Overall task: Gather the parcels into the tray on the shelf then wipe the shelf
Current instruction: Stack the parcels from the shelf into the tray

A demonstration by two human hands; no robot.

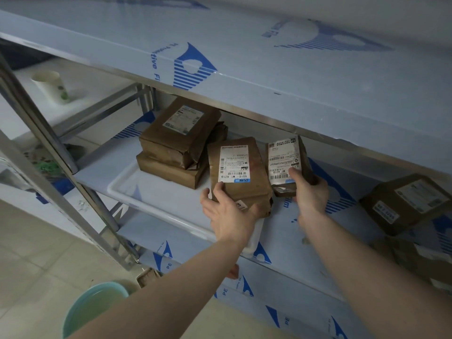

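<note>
Both hands' fingers point(221, 189) curl round brown parcels point(238, 167).

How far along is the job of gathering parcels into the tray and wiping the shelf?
Done: two stacked parcels already sit in the white tray. In hand: the left hand holds a labelled parcel at the tray's right end, and the right hand grips a smaller parcel. Left: another parcel lies on the shelf to the right; wiping shows no sign of starting.

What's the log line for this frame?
left hand: holds labelled parcel | right hand: holds smaller parcel | tray: two parcels stacked | shelf: one parcel waiting right
</note>
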